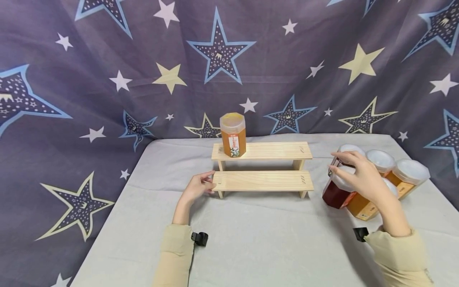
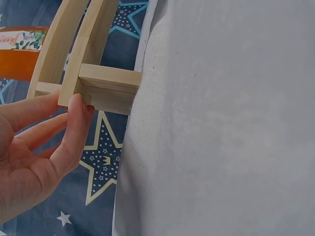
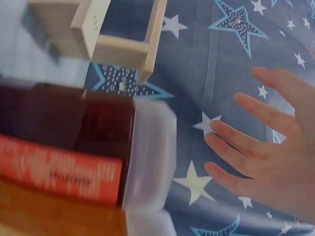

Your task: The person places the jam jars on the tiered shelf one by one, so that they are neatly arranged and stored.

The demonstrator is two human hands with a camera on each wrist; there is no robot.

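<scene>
Wooden rack point(image 1: 263, 181) pinched by left fingers point(image 2: 74, 128); right fingers point(image 3: 266, 112) near dark jar point(image 1: 335, 195).

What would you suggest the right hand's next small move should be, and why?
I'd probably lower the right hand and curl its fingers around the front dark red jar: the hand hovers by that jar with its fingers spread, holding nothing, while the left hand pinches the left end of the lower board and one amber jar stands on the upper board.
</scene>
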